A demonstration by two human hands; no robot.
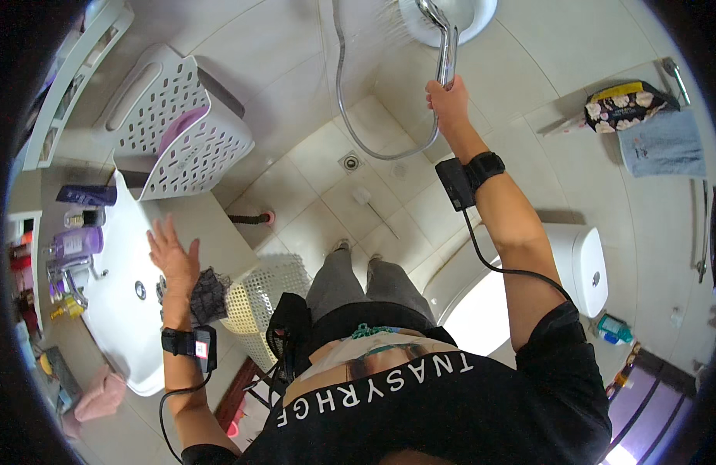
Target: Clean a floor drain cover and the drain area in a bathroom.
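My right hand (449, 104) is wrapped around the handle of a chrome hand shower (448, 52), raised near the wall. Water sprays leftward from its head at the top of the view. Behind the shower head shows a white round basin (487, 20), partly cut off by the frame's edge. A metal shower hose (341, 87) loops down from above and back up to the handle. My left hand (175, 258) holds nothing, its fingers spread above the right edge of the white washbasin (117, 302). Dark mesh cloth (209, 296) lies just beside that wrist.
A perforated white basket (189, 157) with a purple item stands at the washbasin's far end. Bottles (76, 241) line the tap (70, 279). The toilet (584, 270) is at my right. A floor drain (351, 162) and a long-handled brush (363, 196) are ahead; a laundry basket (253, 308) is at left.
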